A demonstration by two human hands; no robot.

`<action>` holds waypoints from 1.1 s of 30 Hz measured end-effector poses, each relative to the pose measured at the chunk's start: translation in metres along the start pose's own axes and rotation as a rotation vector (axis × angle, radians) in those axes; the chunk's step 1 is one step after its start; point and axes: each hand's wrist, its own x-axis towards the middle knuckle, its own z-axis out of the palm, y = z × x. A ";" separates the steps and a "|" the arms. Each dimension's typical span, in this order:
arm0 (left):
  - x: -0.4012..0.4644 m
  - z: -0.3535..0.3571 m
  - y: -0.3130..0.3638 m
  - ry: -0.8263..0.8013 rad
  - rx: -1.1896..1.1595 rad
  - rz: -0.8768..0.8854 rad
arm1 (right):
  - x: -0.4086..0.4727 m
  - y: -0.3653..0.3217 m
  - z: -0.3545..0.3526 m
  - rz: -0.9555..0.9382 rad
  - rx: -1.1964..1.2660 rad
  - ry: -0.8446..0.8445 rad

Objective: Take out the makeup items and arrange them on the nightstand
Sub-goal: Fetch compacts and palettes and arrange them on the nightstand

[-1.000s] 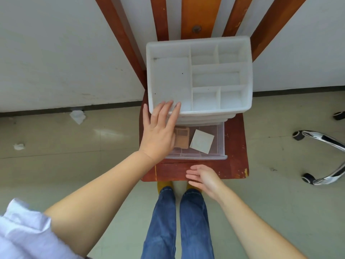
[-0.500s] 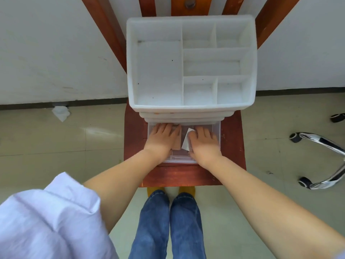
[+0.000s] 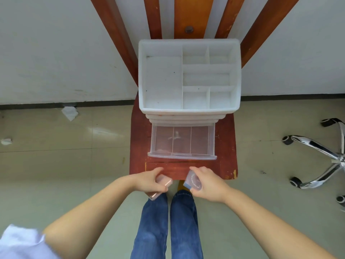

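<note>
— Clear plastic drawer (image 3: 182, 143), pulled out of the white organizer (image 3: 188, 75) on the red-brown nightstand (image 3: 226, 146). Where are the items?

— Out, at the near edge. The left hand (image 3: 149, 182) grips a rose-gold compact (image 3: 161, 186); the right hand (image 3: 205, 184) pinches a whitish flat packet (image 3: 192, 181).

— Both hands curled?

— Yes, fingers wrapped round each.

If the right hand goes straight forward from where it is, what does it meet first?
Probably the front wall of the open clear drawer, past a bare strip of the wooden seat. The right hand holds a pale packet; height is unclear.
</note>
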 end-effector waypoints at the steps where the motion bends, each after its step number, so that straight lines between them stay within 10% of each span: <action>1: 0.007 -0.001 -0.001 0.001 -0.001 -0.019 | 0.005 0.004 0.000 0.044 -0.002 0.006; 15: 0.037 -0.087 0.052 0.279 0.188 0.015 | 0.071 -0.007 -0.103 0.113 -0.274 0.231; 22: -0.035 -0.057 0.038 0.152 0.220 -0.077 | 0.011 -0.053 -0.092 0.110 -0.228 0.130; 33: -0.205 0.024 0.000 0.959 -0.160 -0.093 | -0.068 -0.174 -0.113 -0.500 -0.616 0.222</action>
